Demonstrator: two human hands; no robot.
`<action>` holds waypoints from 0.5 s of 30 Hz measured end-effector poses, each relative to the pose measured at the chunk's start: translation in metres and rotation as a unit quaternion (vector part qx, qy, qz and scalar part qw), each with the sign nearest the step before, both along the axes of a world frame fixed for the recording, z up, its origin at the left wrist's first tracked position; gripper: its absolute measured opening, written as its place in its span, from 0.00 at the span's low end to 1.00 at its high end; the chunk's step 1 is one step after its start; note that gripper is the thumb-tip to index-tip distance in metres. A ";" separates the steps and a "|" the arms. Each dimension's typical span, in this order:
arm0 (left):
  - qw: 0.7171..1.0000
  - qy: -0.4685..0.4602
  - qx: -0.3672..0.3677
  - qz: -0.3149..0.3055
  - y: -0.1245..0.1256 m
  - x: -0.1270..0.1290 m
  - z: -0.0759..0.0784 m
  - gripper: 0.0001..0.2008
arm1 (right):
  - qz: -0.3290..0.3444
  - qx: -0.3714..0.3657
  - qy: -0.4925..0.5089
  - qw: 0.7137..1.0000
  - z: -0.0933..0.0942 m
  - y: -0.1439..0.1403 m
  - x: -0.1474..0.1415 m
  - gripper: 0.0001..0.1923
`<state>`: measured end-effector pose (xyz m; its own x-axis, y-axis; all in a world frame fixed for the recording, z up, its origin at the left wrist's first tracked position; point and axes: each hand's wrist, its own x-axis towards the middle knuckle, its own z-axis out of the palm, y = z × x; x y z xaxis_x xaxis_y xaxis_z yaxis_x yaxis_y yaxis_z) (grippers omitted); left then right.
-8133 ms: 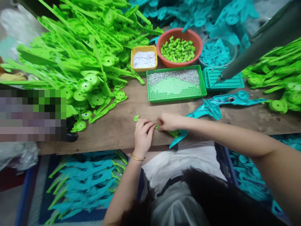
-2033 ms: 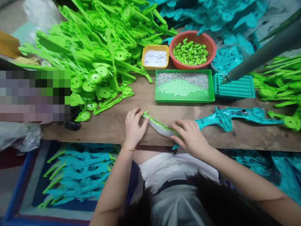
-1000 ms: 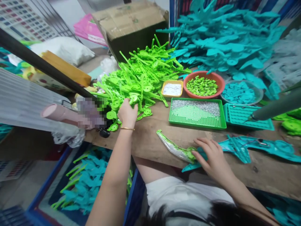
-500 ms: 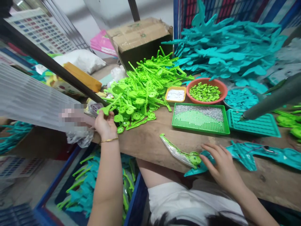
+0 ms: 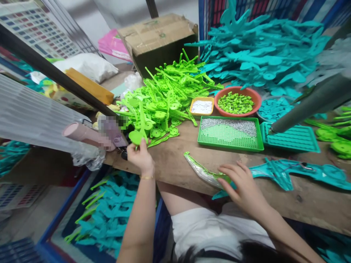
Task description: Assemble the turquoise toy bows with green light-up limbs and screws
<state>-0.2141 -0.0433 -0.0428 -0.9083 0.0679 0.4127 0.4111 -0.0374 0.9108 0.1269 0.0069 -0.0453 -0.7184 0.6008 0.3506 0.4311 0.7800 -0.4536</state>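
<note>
- The left hand point(image 5: 140, 157) was closed on a lime-green plastic piece point(image 5: 139, 128), gripping it at its round disc end; the piece's thin arm ran up and away from the hand, close to upright, tilted slightly left.
- Just beyond that hand, touching the lifted piece's upper part, lay the heap of lime-green pieces point(image 5: 167, 95), spreading away and to the hand's right over the wooden surface point(image 5: 178, 160).
- The right hand point(image 5: 242, 184) lay with fingers spread and apart, palm down, its fingertips pressing the near end of a bagged green piece point(image 5: 204, 171) at the surface's near edge.
- The bagged piece's long axis ran on a slant, from under the right hand's fingertips up and leftward toward the left hand, so its far tip pointed into the gap between the two hands.
- The right hand was on it; the left hand stood well apart from it.
- Beneath the right hand's fingers a teal piece point(image 5: 285, 173) stretched away to that hand's right.
- Beyond the right hand sat a green tray of small silver parts point(image 5: 230, 133), with an orange bowl of green bits point(image 5: 237, 102) behind it.
</note>
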 end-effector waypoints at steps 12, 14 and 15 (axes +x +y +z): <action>0.845 0.318 -0.371 -0.219 0.163 -0.006 0.048 0.14 | -0.057 0.037 0.009 0.998 -0.009 0.009 0.032 0.12; 0.791 0.360 -0.438 -0.230 0.186 0.007 0.045 0.14 | -0.064 0.049 0.006 0.997 -0.011 0.013 0.036 0.12; 0.770 0.372 -0.466 -0.227 0.195 0.011 0.045 0.13 | -0.068 0.053 0.005 0.996 -0.011 0.015 0.038 0.12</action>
<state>-0.2029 0.1517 0.0025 -0.2398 0.8908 0.3859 0.9692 0.1967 0.1482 0.1648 0.0218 -0.0563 -0.6289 0.6517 0.4239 0.5327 0.7584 -0.3756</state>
